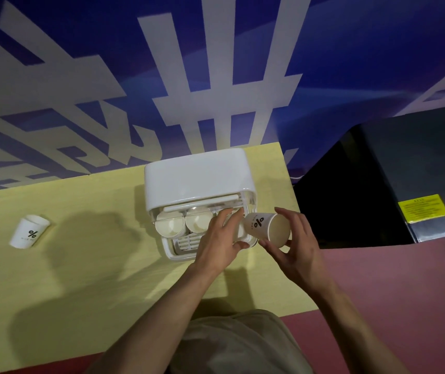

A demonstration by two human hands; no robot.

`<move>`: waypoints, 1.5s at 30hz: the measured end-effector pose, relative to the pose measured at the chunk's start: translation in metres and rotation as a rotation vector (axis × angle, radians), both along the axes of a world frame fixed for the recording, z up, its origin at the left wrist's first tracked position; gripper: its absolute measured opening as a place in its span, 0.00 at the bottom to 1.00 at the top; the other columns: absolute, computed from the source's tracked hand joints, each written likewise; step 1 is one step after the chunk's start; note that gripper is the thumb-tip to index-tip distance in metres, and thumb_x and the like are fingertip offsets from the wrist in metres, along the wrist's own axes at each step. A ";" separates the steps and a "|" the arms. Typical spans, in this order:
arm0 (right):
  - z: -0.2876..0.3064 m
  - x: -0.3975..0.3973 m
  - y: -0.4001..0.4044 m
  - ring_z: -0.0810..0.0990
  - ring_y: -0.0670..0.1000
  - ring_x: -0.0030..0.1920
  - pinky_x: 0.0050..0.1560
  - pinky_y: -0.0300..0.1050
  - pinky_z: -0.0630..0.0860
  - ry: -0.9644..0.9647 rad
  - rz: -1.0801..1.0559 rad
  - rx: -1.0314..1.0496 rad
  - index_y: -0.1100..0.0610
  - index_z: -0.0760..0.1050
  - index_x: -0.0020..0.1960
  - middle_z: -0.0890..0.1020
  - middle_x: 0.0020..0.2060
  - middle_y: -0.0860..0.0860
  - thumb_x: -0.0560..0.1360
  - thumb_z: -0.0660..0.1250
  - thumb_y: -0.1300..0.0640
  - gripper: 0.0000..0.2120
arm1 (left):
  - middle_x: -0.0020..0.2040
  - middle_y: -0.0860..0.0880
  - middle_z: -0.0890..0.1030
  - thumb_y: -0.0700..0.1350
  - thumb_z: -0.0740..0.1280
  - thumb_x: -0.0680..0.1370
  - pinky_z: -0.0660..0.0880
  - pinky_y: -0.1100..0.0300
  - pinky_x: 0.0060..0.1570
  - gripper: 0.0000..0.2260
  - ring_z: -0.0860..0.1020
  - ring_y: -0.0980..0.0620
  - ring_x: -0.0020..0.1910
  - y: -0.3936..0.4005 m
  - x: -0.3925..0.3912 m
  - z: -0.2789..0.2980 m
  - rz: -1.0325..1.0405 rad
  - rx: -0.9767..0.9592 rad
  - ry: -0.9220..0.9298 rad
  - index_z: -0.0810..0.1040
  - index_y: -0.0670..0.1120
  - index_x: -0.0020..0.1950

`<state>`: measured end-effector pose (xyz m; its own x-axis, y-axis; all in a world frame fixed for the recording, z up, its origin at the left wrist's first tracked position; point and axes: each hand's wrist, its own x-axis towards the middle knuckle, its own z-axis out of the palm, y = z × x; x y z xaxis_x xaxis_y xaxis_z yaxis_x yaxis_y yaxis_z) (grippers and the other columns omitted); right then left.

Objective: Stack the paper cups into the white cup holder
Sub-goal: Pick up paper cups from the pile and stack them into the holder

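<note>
A white cup holder with a lifted lid stands on the yellow table. Two paper cups lie on their sides inside it, mouths facing me. My left hand reaches into the holder's right part with fingers stretched forward; what lies under them is hidden. My right hand holds a paper cup with a % mark, tipped on its side just right of the holder, mouth toward me. Another % cup stands alone at the table's left.
A blue wall with large white characters rises behind the table. A dark metal cabinet with a yellow label stands to the right, past the table's right edge. The floor is reddish pink.
</note>
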<state>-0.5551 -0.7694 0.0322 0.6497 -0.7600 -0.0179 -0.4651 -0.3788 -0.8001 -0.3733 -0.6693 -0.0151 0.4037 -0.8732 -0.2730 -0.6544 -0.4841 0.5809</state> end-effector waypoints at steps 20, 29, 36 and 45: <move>-0.041 0.063 0.017 0.76 0.55 0.64 0.46 0.56 0.83 0.299 0.236 -0.201 0.48 0.67 0.76 0.72 0.69 0.46 0.73 0.75 0.41 0.36 | 0.65 0.58 0.72 0.52 0.77 0.75 0.73 0.61 0.65 0.23 0.74 0.60 0.64 0.087 0.031 0.036 0.239 -0.241 0.079 0.77 0.51 0.67; -0.063 0.081 0.017 0.76 0.58 0.64 0.50 0.59 0.83 0.331 0.255 -0.133 0.50 0.69 0.75 0.73 0.70 0.48 0.72 0.77 0.42 0.35 | 0.63 0.56 0.74 0.50 0.77 0.75 0.73 0.60 0.64 0.20 0.74 0.63 0.62 0.116 0.038 0.046 0.322 -0.252 0.105 0.79 0.51 0.66; -0.061 0.094 0.015 0.77 0.58 0.62 0.50 0.59 0.83 0.293 0.245 -0.176 0.52 0.72 0.71 0.75 0.68 0.51 0.72 0.78 0.46 0.31 | 0.63 0.60 0.73 0.50 0.77 0.76 0.76 0.60 0.61 0.20 0.74 0.66 0.62 0.136 0.051 0.049 0.340 -0.233 0.128 0.78 0.54 0.66; -0.062 0.093 0.021 0.77 0.60 0.62 0.48 0.58 0.84 0.245 0.146 -0.141 0.49 0.68 0.74 0.67 0.69 0.55 0.73 0.78 0.50 0.33 | 0.64 0.59 0.74 0.49 0.75 0.77 0.76 0.59 0.62 0.19 0.73 0.67 0.63 0.157 0.069 0.048 0.337 -0.237 0.153 0.78 0.53 0.67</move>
<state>-0.4626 -0.7482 -0.0298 0.7418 -0.6648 -0.0884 -0.5696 -0.5550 -0.6063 -0.3047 -0.5122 0.0327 0.6471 -0.7454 -0.1603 -0.3802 -0.4977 0.7796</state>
